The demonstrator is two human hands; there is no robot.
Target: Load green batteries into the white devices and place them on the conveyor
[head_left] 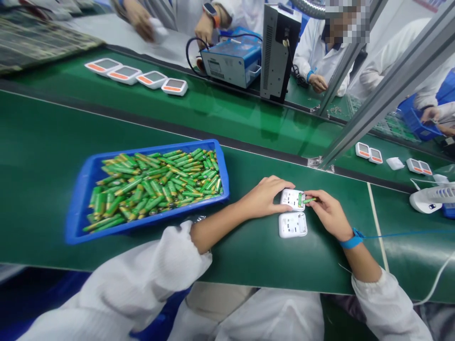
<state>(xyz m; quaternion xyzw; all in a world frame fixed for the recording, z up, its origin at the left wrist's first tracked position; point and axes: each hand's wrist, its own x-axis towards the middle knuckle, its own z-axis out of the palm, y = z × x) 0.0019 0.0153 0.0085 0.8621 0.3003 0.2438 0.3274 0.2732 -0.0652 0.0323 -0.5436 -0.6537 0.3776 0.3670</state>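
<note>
My left hand grips a small white electronic device by its edges on the green table. The device lies with its back up, and a green battery shows in its compartment. Between the fingertips of my right hand is another green battery, its end at the right side of that compartment. Just below lies a second white device, also back up, untouched by either hand. Left of my hands stands a blue tray heaped with green and gold batteries.
Beyond a dark rail, several white devices with orange strips lie on the green belt. A blue machine and a metal post stand there. Co-workers' hands are across the line. A blue cord trails from my right wristband.
</note>
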